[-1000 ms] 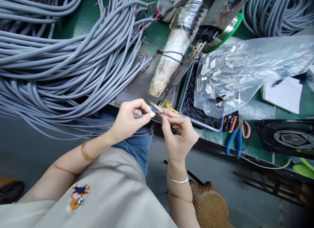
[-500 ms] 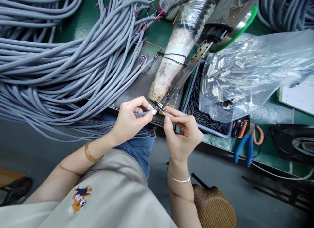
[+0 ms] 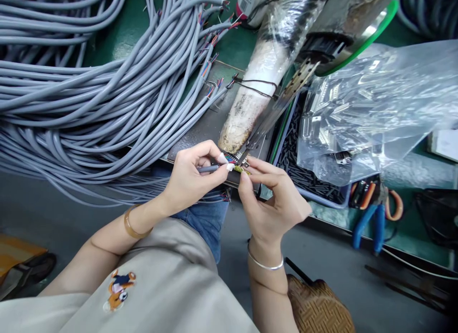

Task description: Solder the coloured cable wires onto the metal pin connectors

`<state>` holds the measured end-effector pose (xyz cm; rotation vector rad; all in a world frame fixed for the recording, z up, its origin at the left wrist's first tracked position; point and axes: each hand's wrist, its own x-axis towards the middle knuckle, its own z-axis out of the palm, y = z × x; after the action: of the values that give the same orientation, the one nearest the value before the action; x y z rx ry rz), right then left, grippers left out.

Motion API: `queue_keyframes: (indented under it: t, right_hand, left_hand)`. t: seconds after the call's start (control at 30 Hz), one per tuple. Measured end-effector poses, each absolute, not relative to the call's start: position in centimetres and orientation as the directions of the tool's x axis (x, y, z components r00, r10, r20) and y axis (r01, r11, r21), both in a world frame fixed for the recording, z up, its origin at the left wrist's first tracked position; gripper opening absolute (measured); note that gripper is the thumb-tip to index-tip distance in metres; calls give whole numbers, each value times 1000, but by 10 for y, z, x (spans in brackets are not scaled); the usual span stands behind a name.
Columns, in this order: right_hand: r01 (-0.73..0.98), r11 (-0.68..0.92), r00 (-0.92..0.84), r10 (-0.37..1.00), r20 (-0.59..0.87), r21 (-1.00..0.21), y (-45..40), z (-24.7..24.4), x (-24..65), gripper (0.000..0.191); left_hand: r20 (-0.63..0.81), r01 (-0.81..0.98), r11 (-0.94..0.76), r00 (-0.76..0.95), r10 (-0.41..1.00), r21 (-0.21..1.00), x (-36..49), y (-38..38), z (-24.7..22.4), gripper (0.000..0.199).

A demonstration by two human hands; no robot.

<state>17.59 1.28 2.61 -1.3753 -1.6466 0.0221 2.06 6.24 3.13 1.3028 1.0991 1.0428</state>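
My left hand (image 3: 195, 175) pinches a grey cable (image 3: 208, 169) near its end, where thin coloured wires (image 3: 231, 160) fan out beyond the fingertips. The wires meet a small metal connector (image 3: 244, 162) under the tip of a soldering iron (image 3: 265, 120). My right hand (image 3: 274, 194) is closed at the connector's right side, thumb and fingers pressed together on its edge. Just left of the iron, the mouth of a white wrapped tube (image 3: 240, 116) hangs right above the wires. Fingers partly hide the connector.
Many grey cables (image 3: 107, 94) cover the left of the bench. At the right are a bin of black sleeves (image 3: 296, 166), a plastic bag of metal connectors (image 3: 358, 118) and blue-handled pliers (image 3: 378, 228). A woven stool (image 3: 318, 304) stands below.
The view has shifted slightly, so the bin, bag and pliers appear further right. My right hand has changed its angle a little at the connector. Both hands keep their grips.
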Motion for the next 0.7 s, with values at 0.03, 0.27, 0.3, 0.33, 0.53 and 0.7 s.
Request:
queue_keyframes:
  t: [0.03, 0.27, 0.3, 0.33, 0.53, 0.7]
  right_hand:
    - [749, 363, 87, 775, 626, -554, 12, 25, 177, 11]
    - [761, 387, 36, 776, 629, -520, 12, 21, 181, 14]
    - [763, 388, 36, 773, 633, -517, 13, 21, 181, 14]
    - [765, 390, 35, 769, 638, -513, 14, 22, 181, 14]
    - [791, 394, 21, 747, 664, -468, 18, 25, 179, 15]
    - [796, 409, -4, 741, 671, -446, 16, 26, 179, 16]
  left_hand:
    - [-29, 35, 23, 186, 982, 999, 21, 62, 31, 19]
    - [-63, 62, 52, 196, 979, 997, 22, 60, 27, 19]
    - [-63, 63, 52, 193, 979, 997, 23, 59, 27, 19]
    - [-60, 60, 49, 190, 980, 997, 23, 59, 28, 19]
    - [-19, 26, 15, 175, 984, 1000, 22, 59, 32, 20]
    - [-32, 38, 25, 189, 982, 999, 20, 59, 31, 20]
